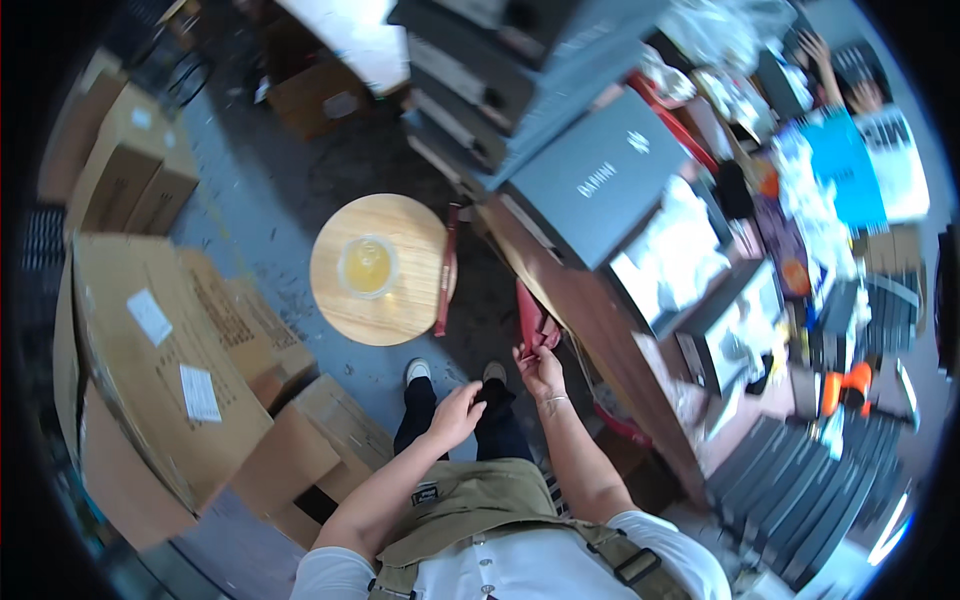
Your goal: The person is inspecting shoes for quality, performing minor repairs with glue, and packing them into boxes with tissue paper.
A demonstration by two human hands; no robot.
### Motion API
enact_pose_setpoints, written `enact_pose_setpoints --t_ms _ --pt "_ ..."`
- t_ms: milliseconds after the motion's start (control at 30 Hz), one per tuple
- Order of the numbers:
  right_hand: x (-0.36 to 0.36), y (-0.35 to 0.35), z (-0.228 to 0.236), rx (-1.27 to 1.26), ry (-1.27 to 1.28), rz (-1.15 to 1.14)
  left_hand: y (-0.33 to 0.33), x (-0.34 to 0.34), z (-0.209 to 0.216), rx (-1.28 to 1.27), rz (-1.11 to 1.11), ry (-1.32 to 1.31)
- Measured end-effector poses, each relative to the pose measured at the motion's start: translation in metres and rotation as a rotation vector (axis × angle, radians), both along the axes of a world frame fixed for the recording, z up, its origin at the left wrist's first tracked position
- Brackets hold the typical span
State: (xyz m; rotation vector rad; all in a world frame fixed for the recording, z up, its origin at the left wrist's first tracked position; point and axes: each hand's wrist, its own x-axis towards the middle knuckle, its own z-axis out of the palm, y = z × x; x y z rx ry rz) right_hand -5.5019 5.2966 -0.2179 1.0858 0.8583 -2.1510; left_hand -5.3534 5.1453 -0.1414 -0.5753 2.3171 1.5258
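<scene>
My right hand [543, 375] pinches the lower end of a glossy red leather-like item [532, 322] beside the workbench edge. Its exact kind is unclear, as the bench partly hides it. My left hand [458, 415] hovers in front of my body, fingers loosely extended and holding nothing. Ahead of my feet is a round wooden stool top [400, 325], bearing a clear plastic tub [367, 266] of yellow liquid. A narrow dark red strip [446, 275] lies along the stool's right edge.
Cardboard cartons [165, 350] crowd the left side. On the workbench [640, 400] stand grey shoe boxes [600, 180], one open box with white tissue paper [670, 250], and an orange tool [846, 388]. Another person's hand [815, 50] shows at the far right.
</scene>
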Motion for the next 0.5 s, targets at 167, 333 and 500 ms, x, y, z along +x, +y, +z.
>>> enact_pose_setpoints --t_ms 167,333,500 --pt "0.046 0.037 0.076 0.224 -0.026 0.115 -0.002 -0.059 0.048 -0.473 -0.354 0.363" --pt "0.098 0.061 0.113 0.05 0.12 0.208 0.016 -0.074 0.038 -0.459 -0.828 0.233" --pt "0.164 0.081 0.16 0.124 0.255 0.496 0.025 -0.021 -0.006 0.068 -0.822 0.307"
